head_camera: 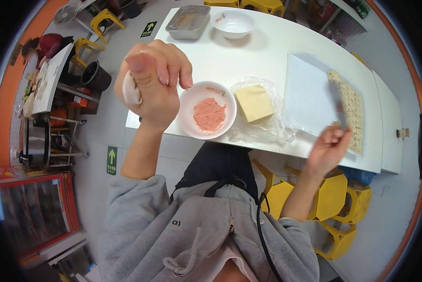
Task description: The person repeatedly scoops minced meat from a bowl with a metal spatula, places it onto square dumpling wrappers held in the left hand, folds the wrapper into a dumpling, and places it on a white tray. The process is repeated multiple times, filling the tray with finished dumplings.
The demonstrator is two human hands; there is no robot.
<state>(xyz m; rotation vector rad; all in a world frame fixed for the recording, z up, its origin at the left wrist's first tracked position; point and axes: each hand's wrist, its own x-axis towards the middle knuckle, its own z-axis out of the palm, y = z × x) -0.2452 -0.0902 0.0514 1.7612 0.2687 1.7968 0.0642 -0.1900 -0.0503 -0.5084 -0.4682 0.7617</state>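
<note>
My left hand [151, 81] is raised near the camera, left of the bowl, fingers curled around a pale piece of dough [131, 90] that shows at its side. In my right hand [329, 146] is a flat metal spatula or blade [337, 100], blurred, over the right part of a white ribbed tray [304, 91]. Rows of folded wontons [352, 116] line that tray's right side. A white bowl [188, 123] with pink minced filling [210, 114] stands at the near table edge. To its right, a stack of square yellowish wrappers [254, 103] lies on a clear plastic bag [274, 128].
On the white table [267, 42], a lidded metal container [188, 23] and a white bowl [233, 23] stand at the back. Yellow stools [327, 197] are below right. At far left, a person in a dark red top [52, 46] bends over another table [55, 74].
</note>
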